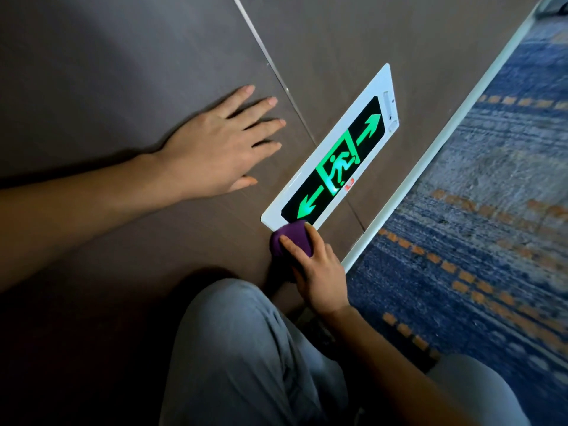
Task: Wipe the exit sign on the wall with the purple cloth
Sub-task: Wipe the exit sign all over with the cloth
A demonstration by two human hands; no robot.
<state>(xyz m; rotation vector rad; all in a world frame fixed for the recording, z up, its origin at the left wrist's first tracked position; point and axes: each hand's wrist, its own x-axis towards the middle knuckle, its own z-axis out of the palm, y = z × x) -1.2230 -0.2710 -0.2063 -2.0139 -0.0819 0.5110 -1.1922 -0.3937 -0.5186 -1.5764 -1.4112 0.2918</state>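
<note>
The exit sign [335, 161] is a white-framed panel low on the brown wall, with a lit green running figure and two green arrows on black. My right hand [319, 278] grips the bunched purple cloth [292, 238] and presses it against the sign's near lower corner, just below the left-pointing arrow. My left hand [221, 142] lies flat on the wall with fingers spread, to the left of the sign and not touching it.
The brown wall [123, 72] has a thin metal seam [270, 66] running past the sign. A pale baseboard [430, 155] meets a blue carpet with orange dashes [479, 226]. My grey-trousered knees [246, 358] are close to the wall.
</note>
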